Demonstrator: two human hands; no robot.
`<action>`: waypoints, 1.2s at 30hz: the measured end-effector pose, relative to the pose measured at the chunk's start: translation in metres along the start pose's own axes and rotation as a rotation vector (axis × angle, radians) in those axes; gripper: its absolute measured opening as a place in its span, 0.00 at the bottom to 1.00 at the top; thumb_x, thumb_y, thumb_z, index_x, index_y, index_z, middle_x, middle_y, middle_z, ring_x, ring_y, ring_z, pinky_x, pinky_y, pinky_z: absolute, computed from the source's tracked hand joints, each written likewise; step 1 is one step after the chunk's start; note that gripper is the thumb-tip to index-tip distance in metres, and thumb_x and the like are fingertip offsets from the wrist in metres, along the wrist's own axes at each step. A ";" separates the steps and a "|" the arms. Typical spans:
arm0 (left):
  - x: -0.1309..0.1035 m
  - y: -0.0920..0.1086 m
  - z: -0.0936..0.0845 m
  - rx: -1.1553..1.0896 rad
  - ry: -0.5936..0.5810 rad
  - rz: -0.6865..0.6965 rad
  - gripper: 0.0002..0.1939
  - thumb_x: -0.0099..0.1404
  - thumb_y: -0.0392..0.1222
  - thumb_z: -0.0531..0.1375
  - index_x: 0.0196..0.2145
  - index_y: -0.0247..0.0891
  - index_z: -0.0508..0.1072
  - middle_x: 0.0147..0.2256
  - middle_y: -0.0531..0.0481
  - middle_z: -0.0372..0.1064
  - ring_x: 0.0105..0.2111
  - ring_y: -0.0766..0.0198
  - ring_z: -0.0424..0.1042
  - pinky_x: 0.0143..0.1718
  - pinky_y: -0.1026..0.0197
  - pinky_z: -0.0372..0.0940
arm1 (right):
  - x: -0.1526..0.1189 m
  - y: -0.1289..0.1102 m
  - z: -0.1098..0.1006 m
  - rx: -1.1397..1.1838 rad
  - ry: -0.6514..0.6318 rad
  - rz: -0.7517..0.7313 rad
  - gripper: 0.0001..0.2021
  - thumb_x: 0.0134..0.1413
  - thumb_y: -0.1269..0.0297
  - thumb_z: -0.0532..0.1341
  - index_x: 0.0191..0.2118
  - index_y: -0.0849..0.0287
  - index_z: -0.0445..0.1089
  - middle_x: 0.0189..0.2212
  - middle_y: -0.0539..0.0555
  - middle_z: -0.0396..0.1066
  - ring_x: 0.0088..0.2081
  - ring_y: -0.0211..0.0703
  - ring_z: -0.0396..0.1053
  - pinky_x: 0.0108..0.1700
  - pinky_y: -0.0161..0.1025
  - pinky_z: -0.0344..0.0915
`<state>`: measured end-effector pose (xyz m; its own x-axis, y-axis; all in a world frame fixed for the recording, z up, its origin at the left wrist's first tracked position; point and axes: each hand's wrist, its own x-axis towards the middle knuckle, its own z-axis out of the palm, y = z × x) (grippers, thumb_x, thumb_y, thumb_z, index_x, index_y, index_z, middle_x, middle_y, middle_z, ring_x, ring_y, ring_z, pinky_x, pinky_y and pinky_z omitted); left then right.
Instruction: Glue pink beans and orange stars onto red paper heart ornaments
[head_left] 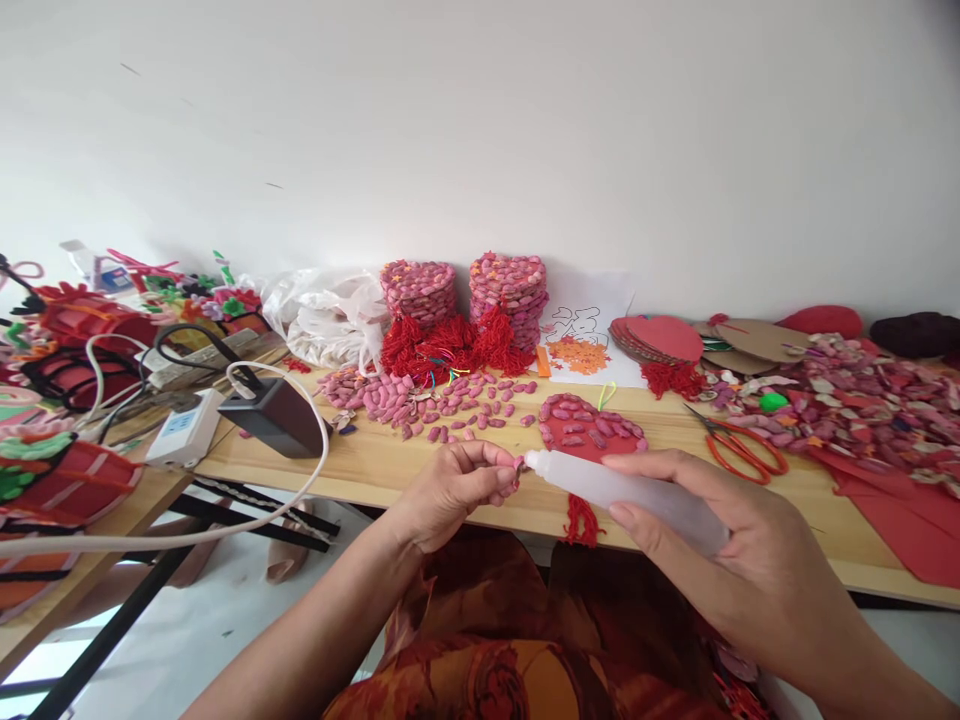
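Note:
My left hand (457,492) pinches a small pink peanut shell (516,470) above the table's front edge. In my right hand (720,530) is a translucent white squeeze bottle (622,492), its nozzle touching or almost touching the shell. Behind the bottle lies a red disc (592,452) with pink shells around its upper rim, a yellow-green loop at its top and a red tassel (583,520) hanging over the table edge. Loose pink shells (382,397) are spread on the wooden table (360,465) to the left of the disc.
Two stacks of shell-covered discs (508,285) with red tassels stand by the wall. Orange-handled scissors (742,450) lie right, near a heap of shells (877,400) and red sheets (915,520). A black adapter (277,415) with a white cable, plastic bags (322,320) and red crafts (90,480) are left.

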<state>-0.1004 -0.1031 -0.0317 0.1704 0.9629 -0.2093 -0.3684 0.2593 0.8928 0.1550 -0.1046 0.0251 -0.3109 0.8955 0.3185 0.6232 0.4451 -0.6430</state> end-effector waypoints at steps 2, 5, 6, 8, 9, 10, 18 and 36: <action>0.000 0.000 0.000 -0.001 0.002 -0.007 0.17 0.49 0.47 0.75 0.31 0.32 0.77 0.25 0.52 0.70 0.25 0.71 0.65 0.30 0.67 0.59 | 0.000 0.001 0.000 -0.013 0.014 0.008 0.13 0.55 0.53 0.64 0.47 0.45 0.74 0.40 0.48 0.79 0.37 0.46 0.77 0.38 0.39 0.73; 0.001 0.000 0.001 -0.002 0.025 -0.030 0.18 0.48 0.47 0.75 0.31 0.32 0.77 0.25 0.51 0.70 0.25 0.71 0.65 0.30 0.66 0.59 | -0.001 0.001 -0.001 -0.015 0.014 -0.003 0.13 0.55 0.53 0.64 0.46 0.45 0.75 0.40 0.48 0.79 0.37 0.46 0.77 0.36 0.38 0.72; 0.001 0.000 0.001 -0.002 0.030 -0.032 0.19 0.47 0.47 0.75 0.31 0.32 0.77 0.25 0.51 0.70 0.25 0.71 0.66 0.30 0.66 0.59 | -0.002 0.001 -0.001 -0.013 0.007 -0.009 0.13 0.55 0.53 0.64 0.46 0.45 0.75 0.40 0.48 0.79 0.37 0.46 0.77 0.35 0.37 0.72; 0.001 0.000 0.002 -0.003 0.029 -0.028 0.18 0.47 0.47 0.75 0.30 0.32 0.77 0.24 0.52 0.70 0.25 0.71 0.66 0.29 0.66 0.59 | -0.002 0.000 -0.001 -0.012 -0.002 -0.014 0.13 0.55 0.54 0.64 0.46 0.45 0.75 0.40 0.48 0.79 0.37 0.45 0.77 0.35 0.37 0.72; 0.001 0.000 0.002 -0.006 0.024 -0.025 0.18 0.48 0.46 0.75 0.30 0.32 0.77 0.24 0.52 0.70 0.24 0.71 0.65 0.29 0.66 0.59 | -0.002 0.001 -0.001 -0.016 -0.004 -0.011 0.12 0.55 0.54 0.64 0.46 0.45 0.75 0.40 0.47 0.79 0.37 0.45 0.77 0.35 0.37 0.72; 0.001 -0.001 0.002 -0.010 0.018 -0.022 0.17 0.48 0.46 0.75 0.30 0.32 0.77 0.24 0.52 0.70 0.24 0.71 0.65 0.29 0.67 0.59 | -0.002 0.001 -0.001 -0.023 -0.001 -0.008 0.12 0.55 0.54 0.64 0.45 0.45 0.75 0.40 0.47 0.79 0.37 0.45 0.77 0.36 0.38 0.72; 0.002 -0.004 0.002 -0.035 0.016 -0.041 0.17 0.48 0.46 0.75 0.30 0.32 0.78 0.24 0.52 0.71 0.24 0.72 0.66 0.29 0.67 0.59 | -0.002 0.001 -0.001 -0.037 0.010 -0.014 0.12 0.55 0.53 0.64 0.45 0.44 0.74 0.40 0.47 0.79 0.37 0.46 0.77 0.36 0.38 0.72; 0.001 -0.010 0.002 -0.062 0.006 -0.054 0.16 0.48 0.45 0.76 0.30 0.34 0.79 0.23 0.52 0.70 0.24 0.73 0.66 0.29 0.68 0.60 | -0.001 0.005 0.002 -0.044 0.002 -0.003 0.10 0.55 0.59 0.64 0.44 0.45 0.74 0.40 0.45 0.79 0.40 0.42 0.77 0.39 0.35 0.71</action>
<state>-0.0944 -0.1044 -0.0395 0.1858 0.9478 -0.2590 -0.4146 0.3146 0.8539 0.1574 -0.1035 0.0201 -0.3119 0.8939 0.3219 0.6529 0.4478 -0.6109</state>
